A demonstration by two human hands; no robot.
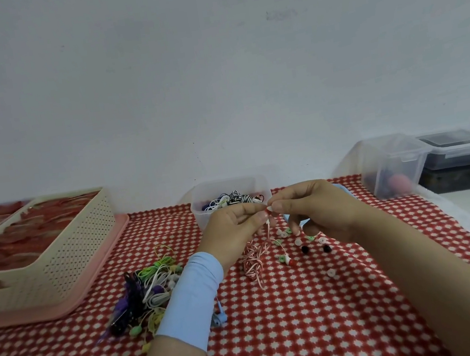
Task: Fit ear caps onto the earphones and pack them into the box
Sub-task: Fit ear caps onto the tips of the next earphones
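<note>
Your left hand (pixel 235 229) and right hand (pixel 320 211) meet just in front of the clear box (pixel 203 221). Both have curled fingers and pinch one small earbud (pixel 269 210) between their fingertips. Its red-and-white cable (pixel 254 258) hangs down to a coil on the cloth in front of the box. Loose ear caps (pixel 298 241) lie scattered beside that coil. A tangle of coloured earphones (pixel 149 289) lies in front and left of the box.

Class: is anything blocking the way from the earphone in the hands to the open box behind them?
Nothing visible does. The left hand and right hand pinch the earphone right in front of the open box.
</note>
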